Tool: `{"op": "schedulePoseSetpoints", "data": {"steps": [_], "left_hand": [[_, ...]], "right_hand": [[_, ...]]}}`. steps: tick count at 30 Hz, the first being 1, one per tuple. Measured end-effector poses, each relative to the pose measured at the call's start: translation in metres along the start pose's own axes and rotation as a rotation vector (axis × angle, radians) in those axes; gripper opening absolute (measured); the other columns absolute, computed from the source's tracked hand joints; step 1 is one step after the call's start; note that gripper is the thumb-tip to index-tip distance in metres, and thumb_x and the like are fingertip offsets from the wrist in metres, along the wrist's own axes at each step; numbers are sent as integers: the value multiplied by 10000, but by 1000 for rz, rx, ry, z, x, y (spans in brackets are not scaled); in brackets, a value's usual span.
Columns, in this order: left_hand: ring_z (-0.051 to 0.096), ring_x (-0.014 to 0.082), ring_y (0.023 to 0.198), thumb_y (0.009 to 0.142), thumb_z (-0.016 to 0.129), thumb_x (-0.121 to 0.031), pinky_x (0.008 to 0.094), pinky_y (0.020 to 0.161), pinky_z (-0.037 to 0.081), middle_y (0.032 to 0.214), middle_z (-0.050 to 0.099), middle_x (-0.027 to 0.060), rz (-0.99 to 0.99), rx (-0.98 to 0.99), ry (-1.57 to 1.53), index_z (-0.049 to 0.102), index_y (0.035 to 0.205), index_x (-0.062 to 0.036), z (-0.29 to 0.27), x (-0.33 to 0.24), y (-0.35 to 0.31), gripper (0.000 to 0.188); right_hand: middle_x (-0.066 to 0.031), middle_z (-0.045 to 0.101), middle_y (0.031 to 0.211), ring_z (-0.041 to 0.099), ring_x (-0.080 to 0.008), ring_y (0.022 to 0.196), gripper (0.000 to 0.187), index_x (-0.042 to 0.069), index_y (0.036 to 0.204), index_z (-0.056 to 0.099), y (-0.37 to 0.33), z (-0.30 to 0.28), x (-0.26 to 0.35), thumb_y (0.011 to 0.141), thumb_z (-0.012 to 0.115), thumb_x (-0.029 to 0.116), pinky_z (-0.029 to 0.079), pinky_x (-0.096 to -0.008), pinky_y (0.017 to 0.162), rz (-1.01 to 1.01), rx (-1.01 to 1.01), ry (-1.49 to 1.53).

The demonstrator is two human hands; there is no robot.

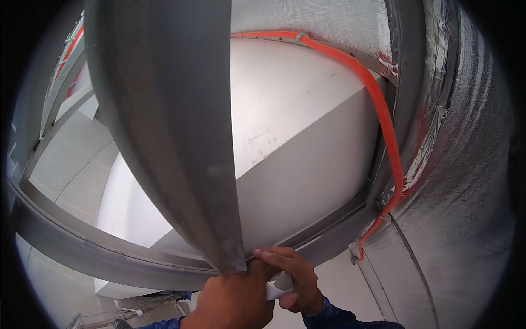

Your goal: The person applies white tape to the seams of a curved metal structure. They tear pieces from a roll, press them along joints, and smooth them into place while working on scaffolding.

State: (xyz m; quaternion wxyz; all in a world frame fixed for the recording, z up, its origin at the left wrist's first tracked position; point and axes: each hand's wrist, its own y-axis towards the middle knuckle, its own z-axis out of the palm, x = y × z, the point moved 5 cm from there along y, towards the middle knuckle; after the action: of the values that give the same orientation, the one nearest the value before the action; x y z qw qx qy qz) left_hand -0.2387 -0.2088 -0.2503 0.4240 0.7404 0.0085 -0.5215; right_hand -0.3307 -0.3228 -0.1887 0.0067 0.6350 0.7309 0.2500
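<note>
big white box (pixel 312 164) sits behind the frame, foil lining (pixel 471 148) off to the right. grey upright (pixel 175 104) runs down mid-view to the curved-looking grey rail (pixel 104 266). orange conduit (pixel 386 123) bends round the box's right side. left hand (pixel 235 300) at the upright's foot — fingers curled, grip hidden, can't tell what it's on. right hand (pixel 300 281) just beside it, fingers bent, thumb at a small white piece (pixel 273 292) between both hands — can't tell if pinched.
</note>
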Motion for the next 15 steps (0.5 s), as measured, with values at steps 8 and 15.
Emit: {"op": "schedulePoseSetpoints", "data": {"steps": [8, 15], "left_hand": [[691, 370, 822, 752, 757, -46, 439, 763, 551, 902, 692, 176, -153, 131, 94, 640, 1023, -22, 11, -46, 31, 295], [694, 311, 806, 747, 791, -34, 422, 705, 564, 1009, 698, 131, 418, -274, 273, 668, 1005, -52, -32, -38, 13, 287]], "right_hand": [[-134, 772, 996, 693, -153, 966, 788, -29, 1393, 572, -40, -32, -11, 913, 692, 585, 553, -302, 773, 228, -367, 161], [-63, 638, 751, 626, -174, 765, 337, 18, 840, 663, -47, -20, -21, 983, 729, 315, 488, -304, 689, 406, 12, 376]]}}
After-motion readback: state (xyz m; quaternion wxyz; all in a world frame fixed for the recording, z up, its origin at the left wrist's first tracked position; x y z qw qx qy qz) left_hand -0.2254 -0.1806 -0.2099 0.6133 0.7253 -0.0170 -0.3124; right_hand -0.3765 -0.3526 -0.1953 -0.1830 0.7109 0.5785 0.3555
